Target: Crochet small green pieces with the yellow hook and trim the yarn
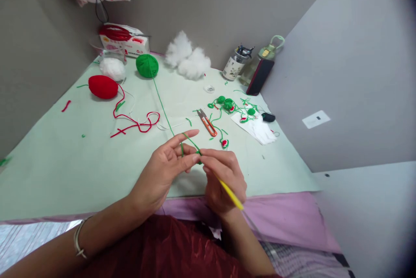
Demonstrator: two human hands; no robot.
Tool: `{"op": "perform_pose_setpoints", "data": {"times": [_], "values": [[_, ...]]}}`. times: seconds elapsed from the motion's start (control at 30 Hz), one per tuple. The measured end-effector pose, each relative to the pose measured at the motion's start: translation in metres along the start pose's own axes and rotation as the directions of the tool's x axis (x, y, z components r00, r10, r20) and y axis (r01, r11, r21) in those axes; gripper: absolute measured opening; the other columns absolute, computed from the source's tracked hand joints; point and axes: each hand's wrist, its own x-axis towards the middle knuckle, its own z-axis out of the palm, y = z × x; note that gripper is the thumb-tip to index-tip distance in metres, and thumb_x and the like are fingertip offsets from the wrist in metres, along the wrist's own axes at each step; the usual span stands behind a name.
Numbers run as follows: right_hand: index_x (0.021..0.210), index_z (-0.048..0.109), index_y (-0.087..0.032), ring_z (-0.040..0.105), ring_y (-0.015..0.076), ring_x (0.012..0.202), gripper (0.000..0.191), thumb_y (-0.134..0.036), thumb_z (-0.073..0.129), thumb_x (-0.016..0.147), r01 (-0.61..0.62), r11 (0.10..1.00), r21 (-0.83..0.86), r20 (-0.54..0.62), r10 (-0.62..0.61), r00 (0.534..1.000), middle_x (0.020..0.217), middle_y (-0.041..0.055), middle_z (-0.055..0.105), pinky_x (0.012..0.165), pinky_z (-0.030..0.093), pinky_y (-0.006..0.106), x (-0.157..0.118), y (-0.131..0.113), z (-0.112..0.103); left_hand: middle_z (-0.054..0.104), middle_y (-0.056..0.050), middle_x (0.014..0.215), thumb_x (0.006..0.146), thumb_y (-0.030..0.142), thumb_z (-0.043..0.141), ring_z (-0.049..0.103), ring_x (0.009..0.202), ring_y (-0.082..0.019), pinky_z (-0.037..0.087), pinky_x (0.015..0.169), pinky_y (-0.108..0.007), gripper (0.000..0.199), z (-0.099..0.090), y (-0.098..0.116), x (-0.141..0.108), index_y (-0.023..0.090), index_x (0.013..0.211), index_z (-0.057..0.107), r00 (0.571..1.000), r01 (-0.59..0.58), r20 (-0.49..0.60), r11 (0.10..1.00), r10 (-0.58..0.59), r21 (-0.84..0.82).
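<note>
Near the table's front edge, my left hand point(172, 156) pinches a small green crochet piece point(199, 159) between thumb and fingers. Green yarn point(161, 102) runs over its raised index finger and loops around another finger. That strand leads back to a green yarn ball point(147, 66). In my right hand point(225, 178) is a crochet hook with a yellow handle point(231, 193), its tip hidden at the green piece. Fingertips of both hands meet there. Just beyond my hands lie orange-handled thread snips point(207, 123) and a small red-and-green crocheted piece point(224, 143).
Red yarn point(103, 87) and white yarn point(112, 69) sit at the left, with loose red strands. White stuffing point(188, 57), a pen cup point(234, 65), a bottle point(253, 68) and a phone point(260, 77) stand at the back. Several green crocheted pieces point(228, 104) lie by a white tissue point(260, 127).
</note>
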Motion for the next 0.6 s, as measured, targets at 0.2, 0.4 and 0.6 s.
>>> {"op": "perform_pose_setpoints", "data": {"times": [0.2, 0.4, 0.6], "values": [[0.119, 0.073, -0.029, 0.071, 0.0196, 0.099, 0.031, -0.012, 0.063, 0.095, 0.025, 0.995, -0.1, 0.049, -0.02, 0.999, 0.112, 0.0065, 0.072, 0.078, 0.062, 0.036, -0.001, -0.001, -0.004, 0.055, 0.005, 0.062, 0.08, 0.022, 0.083, 0.048, 0.061, -0.008, 0.05, 0.078, -0.023, 0.044, -0.003, 0.004, 0.003, 0.016, 0.123, 0.073, 0.975, 0.21, 0.123, 0.952, -0.187, -0.222], [0.1, 0.075, -0.023, 0.065, 0.0151, 0.072, 0.019, -0.018, 0.056, 0.1, -0.336, 0.852, 0.4, -0.027, 0.377, 0.926, 0.085, 0.003, 0.073, 0.064, 0.056, 0.033, 0.016, -0.002, -0.009, 0.056, 0.006, 0.072, 0.082, 0.023, 0.081, 0.03, 0.053, -0.003, 0.049, 0.081, -0.022, 0.042, -0.008, 0.008, 0.005, 0.021, 0.124, 0.074, 0.992, 0.104, 0.086, 0.989, -0.096, -0.1], [0.097, 0.077, -0.024, 0.069, 0.0166, 0.084, 0.017, -0.02, 0.061, 0.098, -0.418, 0.735, 0.534, 0.059, 0.461, 0.885, 0.091, 0.0031, 0.076, 0.066, 0.056, 0.031, 0.02, -0.005, -0.005, 0.06, 0.002, 0.085, 0.083, 0.025, 0.08, 0.04, 0.065, -0.008, 0.033, 0.057, -0.021, 0.041, -0.004, 0.004, 0.002, 0.03, 0.123, 0.075, 0.996, 0.02, 0.091, 0.998, -0.026, 0.064]]}}
